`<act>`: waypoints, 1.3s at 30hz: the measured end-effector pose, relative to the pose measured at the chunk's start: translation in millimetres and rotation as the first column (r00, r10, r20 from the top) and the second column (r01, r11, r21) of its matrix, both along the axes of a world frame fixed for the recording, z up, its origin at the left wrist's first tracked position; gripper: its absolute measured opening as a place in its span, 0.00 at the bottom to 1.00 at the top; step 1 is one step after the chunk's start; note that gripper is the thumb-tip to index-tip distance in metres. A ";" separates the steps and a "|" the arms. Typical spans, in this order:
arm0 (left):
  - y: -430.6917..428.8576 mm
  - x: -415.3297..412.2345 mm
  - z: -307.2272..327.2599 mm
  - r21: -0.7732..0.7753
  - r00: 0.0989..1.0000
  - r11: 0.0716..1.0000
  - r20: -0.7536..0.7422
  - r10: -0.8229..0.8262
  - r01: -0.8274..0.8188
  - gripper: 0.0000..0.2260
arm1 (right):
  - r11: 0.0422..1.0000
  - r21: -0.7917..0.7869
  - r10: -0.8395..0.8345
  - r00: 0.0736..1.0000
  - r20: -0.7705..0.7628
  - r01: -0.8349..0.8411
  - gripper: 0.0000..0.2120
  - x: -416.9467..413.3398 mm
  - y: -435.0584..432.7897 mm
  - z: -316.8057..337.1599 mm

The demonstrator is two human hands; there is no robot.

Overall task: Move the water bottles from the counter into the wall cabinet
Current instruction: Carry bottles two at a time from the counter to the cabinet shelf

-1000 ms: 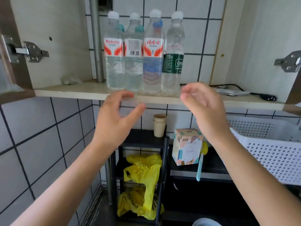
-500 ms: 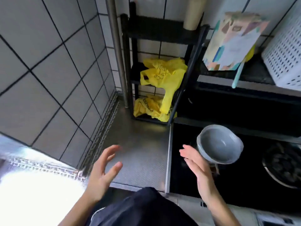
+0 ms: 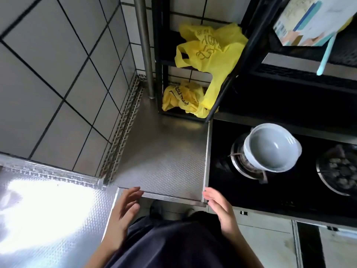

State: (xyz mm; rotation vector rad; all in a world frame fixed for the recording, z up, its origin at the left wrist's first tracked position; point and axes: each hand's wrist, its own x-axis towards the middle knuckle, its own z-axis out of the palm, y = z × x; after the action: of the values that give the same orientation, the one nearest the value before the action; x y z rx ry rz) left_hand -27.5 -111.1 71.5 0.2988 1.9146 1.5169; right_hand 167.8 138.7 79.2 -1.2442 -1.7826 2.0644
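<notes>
Now looking straight down at the metal desk (image 3: 164, 151), textured steel, corner section. Left hand (image 3: 123, 215) low at the desk's front edge, fingers spread and slightly curled, grip wide, holding nothing. Right hand (image 3: 222, 211) opposite, palm turned inward, fingers extended, grip wide too, also holding nothing. Both hands near the front lip, well apart from each other, dark clothing (image 3: 173, 242) between them at bottom centre.

No water bottles in view anywhere; wall cabinet out of shot as well, so can't tell where they stand.

Left side: grey tiled wall (image 3: 48, 84) w/ dark grout, perforated metal strip along its base. Bright glare on the lower-left desk section (image 3: 38, 219). Vertical steel pipe (image 3: 144, 45) in the back corner, touching down on the desk.

Just beside the pipe: black rack (image 3: 228, 78) w/ two yellow plastic bags (image 3: 210, 49), one draped off a shelf, one crumpled at the bottom.

Right side: black stove top (image 3: 270, 190), grey-blue bowl (image 3: 270, 147) sitting tilted on the nearer burner, second burner (image 3: 338, 171) at frame edge. Above that, patterned box (image 3: 313, 20) on a dark shelf, pale teal stick-like handle (image 3: 326, 55) hanging beside it. Cabinet fronts (image 3: 270, 238) below the stove.
</notes>
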 end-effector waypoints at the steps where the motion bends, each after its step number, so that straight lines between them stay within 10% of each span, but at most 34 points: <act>1: -1.3 2.1 -1.5 0.006 1.000 1.000 0.005 0.006 -0.006 0.21 | 1.000 -0.003 0.005 1.000 0.003 -0.005 0.21 0.4 0.5 -2.1; 16: -5.8 158.6 4.9 -0.073 0.866 0.865 0.017 0.499 -0.497 0.27 | 0.875 -0.109 0.472 0.881 -0.034 -0.472 0.20 -0.9 46.6 -27.6; 39: -175.7 501.3 -0.9 0.056 -0.046 -0.044 -0.036 0.998 -0.997 0.26 | -0.021 0.008 0.995 -0.021 -0.100 -1.000 0.24 55.5 -238.6 -6.2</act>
State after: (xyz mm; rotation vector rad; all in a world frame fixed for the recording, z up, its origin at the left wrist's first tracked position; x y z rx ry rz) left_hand 473.8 -286.9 70.6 -1.5710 2.1819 2.3533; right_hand 223.3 -99.9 73.1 0.7049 -3.0595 2.5311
